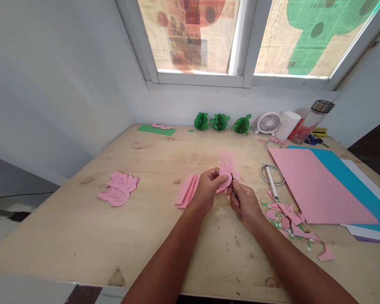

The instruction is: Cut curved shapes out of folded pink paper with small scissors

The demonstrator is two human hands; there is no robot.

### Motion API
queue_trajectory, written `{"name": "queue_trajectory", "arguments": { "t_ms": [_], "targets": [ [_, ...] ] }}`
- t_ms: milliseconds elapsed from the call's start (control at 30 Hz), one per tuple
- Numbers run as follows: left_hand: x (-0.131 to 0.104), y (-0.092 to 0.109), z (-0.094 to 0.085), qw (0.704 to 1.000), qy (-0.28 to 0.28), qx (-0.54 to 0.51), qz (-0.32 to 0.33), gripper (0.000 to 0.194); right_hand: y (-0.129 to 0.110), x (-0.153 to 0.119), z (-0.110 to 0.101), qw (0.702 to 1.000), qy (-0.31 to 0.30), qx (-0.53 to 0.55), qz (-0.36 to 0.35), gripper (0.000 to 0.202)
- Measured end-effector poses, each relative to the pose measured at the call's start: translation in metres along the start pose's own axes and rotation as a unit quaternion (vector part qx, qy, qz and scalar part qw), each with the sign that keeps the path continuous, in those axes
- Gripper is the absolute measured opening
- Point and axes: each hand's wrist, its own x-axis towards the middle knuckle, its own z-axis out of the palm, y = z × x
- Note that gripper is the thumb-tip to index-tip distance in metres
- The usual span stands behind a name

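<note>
My left hand (210, 185) pinches a piece of pink paper (226, 179) between thumb and fingers. Curved lines show on the sheet, and its lower edge is rounded. Close beside it, my right hand (245, 200) is closed around a slim dark cutting tool (236, 194), whose tip meets the paper's right edge. Fingers cover much of the tool, so its exact kind is unclear. Folded pink paper strips (186, 192) lie just left of my left hand. Farther left rests a pile of scalloped pink cutouts (118, 188).
Pink and green scraps (285, 219) lie right of my hands, near a white pen-like stick (271, 182) and large coloured sheets (319, 185). Along the wall stand green paper trees (220, 121), a small fan (269, 123) and a glass bottle (312, 122). A green sheet (156, 130) lies back left.
</note>
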Motion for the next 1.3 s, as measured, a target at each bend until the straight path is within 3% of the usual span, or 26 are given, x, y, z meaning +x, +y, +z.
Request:
{"name": "queue_trajectory", "arguments": {
  "t_ms": [500, 733, 900, 1067, 1300],
  "targets": [
    [0.003, -0.005, -0.003, 0.999, 0.005, -0.049, -0.016, 0.017, -0.001, 0.001, -0.001, 0.999, -0.012, 0.030, 0.016, 0.040],
    [0.003, -0.002, 0.000, 0.998, 0.015, -0.051, -0.022, 0.018, -0.001, -0.001, -0.001, 0.998, -0.022, 0.050, -0.012, 0.038],
    [0.003, -0.008, 0.001, 0.997, 0.048, -0.052, -0.029, 0.017, 0.000, -0.001, -0.001, 0.997, 0.012, 0.020, -0.074, 0.028],
    [0.002, -0.013, 0.003, 0.997, 0.029, -0.061, -0.033, 0.016, 0.001, 0.000, -0.001, 0.994, 0.051, -0.027, -0.090, 0.024],
    [0.004, -0.006, 0.000, 0.993, 0.099, -0.065, -0.007, 0.022, 0.004, 0.002, -0.004, 0.991, 0.042, -0.082, -0.093, 0.027]
  ]
}}
